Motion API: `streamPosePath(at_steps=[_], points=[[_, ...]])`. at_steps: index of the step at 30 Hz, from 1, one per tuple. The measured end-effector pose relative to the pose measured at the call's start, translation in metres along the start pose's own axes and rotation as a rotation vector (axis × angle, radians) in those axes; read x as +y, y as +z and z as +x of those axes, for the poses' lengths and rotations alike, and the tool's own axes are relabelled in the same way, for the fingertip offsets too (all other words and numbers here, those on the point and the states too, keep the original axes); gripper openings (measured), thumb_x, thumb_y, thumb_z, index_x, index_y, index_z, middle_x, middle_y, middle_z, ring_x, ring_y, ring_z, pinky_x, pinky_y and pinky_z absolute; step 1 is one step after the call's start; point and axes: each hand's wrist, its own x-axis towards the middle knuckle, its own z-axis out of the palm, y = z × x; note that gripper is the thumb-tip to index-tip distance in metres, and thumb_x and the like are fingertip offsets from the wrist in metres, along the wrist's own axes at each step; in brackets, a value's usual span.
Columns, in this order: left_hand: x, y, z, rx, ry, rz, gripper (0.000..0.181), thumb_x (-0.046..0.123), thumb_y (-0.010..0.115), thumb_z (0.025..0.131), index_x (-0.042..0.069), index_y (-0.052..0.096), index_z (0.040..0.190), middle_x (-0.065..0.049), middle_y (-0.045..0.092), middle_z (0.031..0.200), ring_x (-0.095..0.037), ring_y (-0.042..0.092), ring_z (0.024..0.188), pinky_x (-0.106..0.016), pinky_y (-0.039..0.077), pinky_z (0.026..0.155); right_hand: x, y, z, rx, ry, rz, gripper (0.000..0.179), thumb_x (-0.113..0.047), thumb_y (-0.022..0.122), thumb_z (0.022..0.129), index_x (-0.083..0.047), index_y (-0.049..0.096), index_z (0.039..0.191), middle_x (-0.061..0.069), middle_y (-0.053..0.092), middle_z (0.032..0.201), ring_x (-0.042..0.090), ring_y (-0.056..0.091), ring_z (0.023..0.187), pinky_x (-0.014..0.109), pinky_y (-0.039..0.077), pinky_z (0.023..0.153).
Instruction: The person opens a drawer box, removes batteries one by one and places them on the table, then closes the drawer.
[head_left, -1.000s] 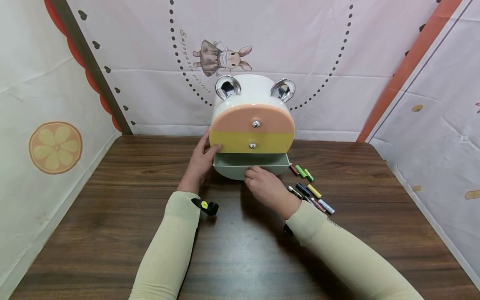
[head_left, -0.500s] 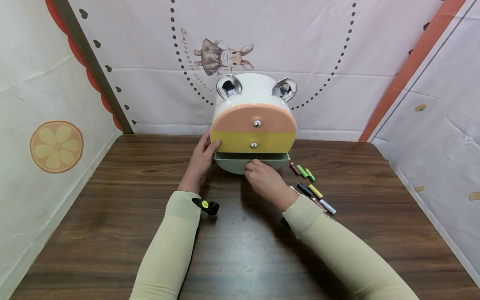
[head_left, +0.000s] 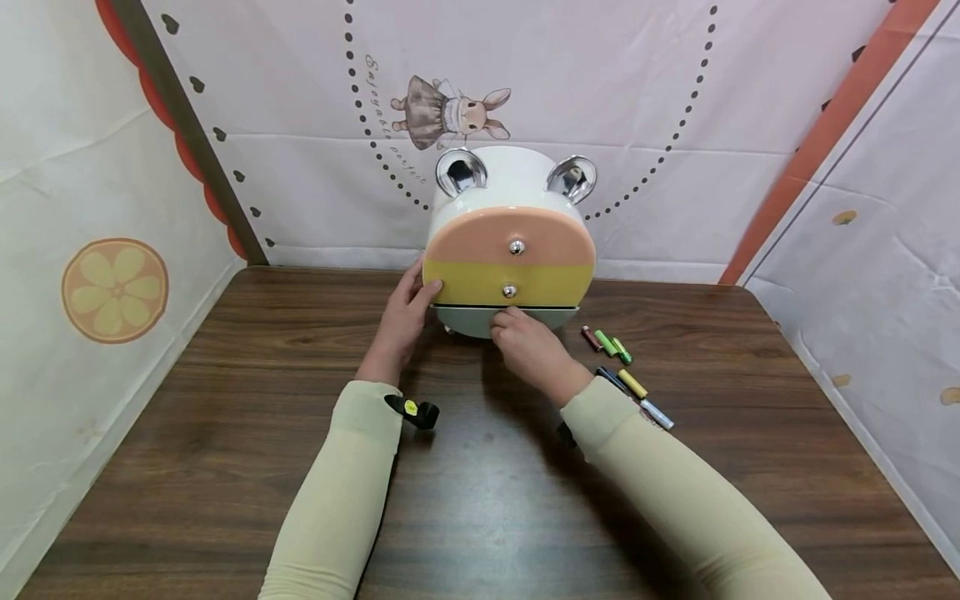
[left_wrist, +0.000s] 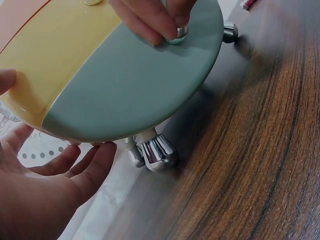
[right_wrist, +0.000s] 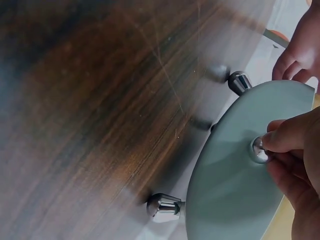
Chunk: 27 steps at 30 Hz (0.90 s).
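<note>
A small round-topped drawer cabinet with silver ears stands at the back of the table, its front striped peach, yellow and green. My right hand pinches the silver knob of the green bottom drawer between thumb and fingers. A thin dark gap runs along that drawer's upper edge in the head view. On the cabinet's left side my left hand grips the edge. Its thumb lies on the yellow front, and the other fingers reach round the side, as the left wrist view shows.
Right of the cabinet lie several short markers, among them a green marker, a yellow marker and a silver one. My right forearm partly covers some. Silver feet lift the cabinet off the wooden table. A printed cloth hangs behind.
The green bottom drawer has slid back into the cabinet, from well pulled out to nearly flush, with my right hand moving inward on its knob. My left hand keeps its place on the side.
</note>
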Motion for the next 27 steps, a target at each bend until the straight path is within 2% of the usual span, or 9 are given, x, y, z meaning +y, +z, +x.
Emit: streamPosePath(at_steps=[7,19,23,27], points=[[-0.001,0.003,0.002,-0.011,0.013,-0.005,0.054,0.038,0.052,0.099,0.043,0.032,0.149,-0.013,0.044,0.146,-0.031,0.051,0.122,-0.064,0.042,0.097,0.005,0.005,0.002,0.013,0.018,-0.014,0.022,0.004,0.055,0.093,-0.005,0.075,0.09,0.003,0.07,0.104,0.021,0.061,0.102,0.028,0.048,0.094],[-0.004,0.003,0.003,-0.021,0.018,-0.003,0.055,0.042,0.052,0.098,0.04,0.032,0.15,-0.011,0.042,0.147,-0.034,0.051,0.123,-0.063,0.044,0.096,0.004,0.01,0.001,0.03,0.05,-0.002,0.021,0.002,0.056,0.092,-0.006,0.075,0.09,0.003,0.07,0.103,0.021,0.061,0.101,0.028,0.048,0.093],[-0.006,-0.003,0.001,-0.016,-0.009,-0.011,0.055,0.039,0.053,0.098,0.039,0.034,0.149,-0.012,0.043,0.146,-0.033,0.051,0.123,-0.061,0.044,0.096,0.002,0.01,0.003,0.001,0.064,0.103,0.02,0.002,0.057,0.091,-0.006,0.075,0.091,0.004,0.07,0.103,0.022,0.061,0.1,0.029,0.049,0.091],[-0.006,-0.013,-0.005,0.012,-0.016,0.024,0.052,0.034,0.054,0.099,0.031,0.039,0.149,-0.013,0.045,0.144,-0.03,0.052,0.123,-0.052,0.049,0.095,0.0,0.009,0.001,-0.028,0.086,0.228,0.013,-0.002,0.061,0.09,-0.005,0.072,0.097,0.006,0.068,0.103,0.024,0.061,0.099,0.032,0.051,0.088]])
